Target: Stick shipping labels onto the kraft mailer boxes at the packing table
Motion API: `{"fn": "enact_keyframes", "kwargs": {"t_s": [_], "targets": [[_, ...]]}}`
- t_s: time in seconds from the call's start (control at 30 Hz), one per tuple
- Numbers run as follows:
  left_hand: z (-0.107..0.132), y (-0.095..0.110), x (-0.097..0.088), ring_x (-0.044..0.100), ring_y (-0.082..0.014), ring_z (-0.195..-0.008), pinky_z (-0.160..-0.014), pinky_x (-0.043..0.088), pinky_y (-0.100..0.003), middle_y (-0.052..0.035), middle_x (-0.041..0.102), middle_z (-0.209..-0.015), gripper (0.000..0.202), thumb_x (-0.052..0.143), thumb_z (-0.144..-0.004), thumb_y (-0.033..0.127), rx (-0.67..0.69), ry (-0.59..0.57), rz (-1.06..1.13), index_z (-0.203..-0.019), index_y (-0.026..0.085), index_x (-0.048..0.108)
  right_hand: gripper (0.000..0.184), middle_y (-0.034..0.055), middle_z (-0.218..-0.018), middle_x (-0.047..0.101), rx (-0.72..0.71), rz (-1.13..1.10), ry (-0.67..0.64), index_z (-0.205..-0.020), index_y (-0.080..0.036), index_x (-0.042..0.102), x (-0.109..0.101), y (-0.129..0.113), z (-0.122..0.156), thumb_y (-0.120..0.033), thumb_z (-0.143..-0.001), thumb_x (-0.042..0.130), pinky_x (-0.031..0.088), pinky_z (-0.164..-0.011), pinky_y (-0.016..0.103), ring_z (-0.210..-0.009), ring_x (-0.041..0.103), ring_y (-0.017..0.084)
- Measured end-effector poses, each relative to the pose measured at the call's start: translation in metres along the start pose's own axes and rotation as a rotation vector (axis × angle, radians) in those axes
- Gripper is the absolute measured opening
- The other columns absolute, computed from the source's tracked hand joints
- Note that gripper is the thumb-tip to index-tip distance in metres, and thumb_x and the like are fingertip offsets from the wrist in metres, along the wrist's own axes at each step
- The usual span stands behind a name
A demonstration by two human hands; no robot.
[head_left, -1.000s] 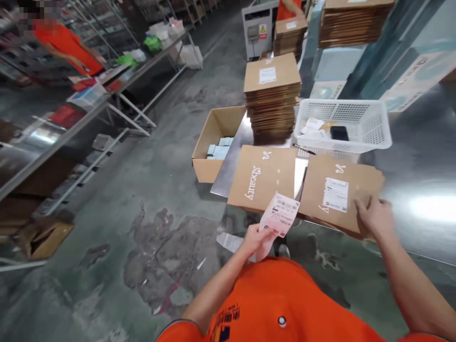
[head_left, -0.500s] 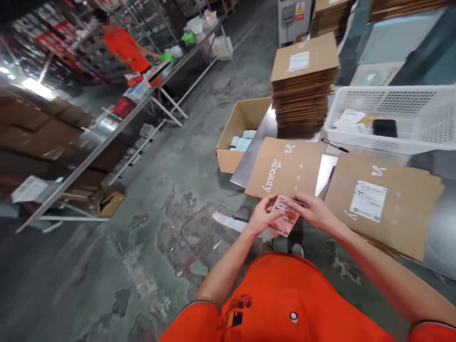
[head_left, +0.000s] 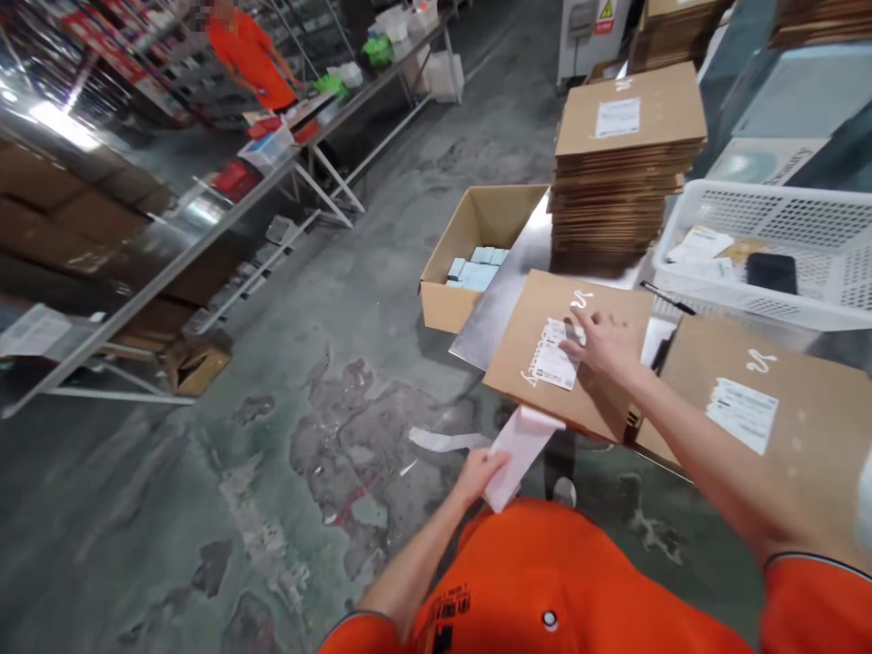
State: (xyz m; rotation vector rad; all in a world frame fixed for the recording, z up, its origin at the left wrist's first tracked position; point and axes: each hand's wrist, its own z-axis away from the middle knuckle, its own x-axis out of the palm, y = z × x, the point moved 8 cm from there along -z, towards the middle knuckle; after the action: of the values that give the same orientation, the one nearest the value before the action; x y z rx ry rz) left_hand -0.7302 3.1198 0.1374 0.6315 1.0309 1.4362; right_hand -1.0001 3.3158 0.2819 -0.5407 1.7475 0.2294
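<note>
While the right hand (head_left: 603, 350) lies open, fingers spread, on a shipping label (head_left: 553, 356) stuck to a flat cardboard mailer (head_left: 524, 318), the left hand (head_left: 480, 477) is closed on a pale pink label backing (head_left: 521, 456), held low in front of the orange shirt (head_left: 545, 581). Label sits near the mailer's printed logo, its edge right by the right fingertips (head_left: 569, 338). Mailer lies on a steel tabletop (head_left: 494, 318). Second mailer (head_left: 804, 472) with its own label is just to the right. Behind: stack of flat mailers (head_left: 613, 200), and to its left an open carton (head_left: 470, 222) holding small pale blue boxes (head_left: 475, 271). White plastic basket (head_left: 783, 213) to the right holds papers and a black phone (head_left: 771, 272). White paper strip (head_left: 446, 440) lies on the concrete floor (head_left: 204, 509) near the left hand. Co-worker (head_left: 249, 59) in an orange shirt stands at a far tabletop (head_left: 381, 95), hands too small to tell.
</note>
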Motion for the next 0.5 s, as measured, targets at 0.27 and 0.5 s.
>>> {"fn": "enact_keyframes", "kwargs": {"t_s": [0.27, 0.5], "targets": [[-0.032, 0.115, -0.039, 0.037, -0.0296, -0.142, -0.115, 0.033, -0.048, -0.0129, 0.049, -0.149, 0.028, 0.049, -0.084, 0.022, 0.692, 0.158, -0.471, -0.079, 0.017, 0.076, 0.049, 0.0206, -0.145, 0.048, -0.175, -0.097, -0.009, -0.137, -0.007, 0.052, 0.035, -0.057, 0.008, -0.034, -0.098, 0.04, 0.032, -0.11, 0.052, -0.134, 0.042, 0.034], [-0.043, 0.112, -0.016, 0.025, -0.0346, -0.149, -0.114, 0.034, -0.057, -0.0073, 0.04, -0.156, 0.038, 0.045, -0.085, 0.022, 0.774, -0.034, -0.588, -0.103, 0.024, 0.079, 0.052, 0.0151, -0.154, 0.039, -0.025, -0.288, -0.08, -0.142, -0.016, 0.051, 0.035, -0.045, 0.104, -0.035, -0.095, 0.05, 0.018, -0.119, 0.056, -0.146, 0.025, 0.032]]}}
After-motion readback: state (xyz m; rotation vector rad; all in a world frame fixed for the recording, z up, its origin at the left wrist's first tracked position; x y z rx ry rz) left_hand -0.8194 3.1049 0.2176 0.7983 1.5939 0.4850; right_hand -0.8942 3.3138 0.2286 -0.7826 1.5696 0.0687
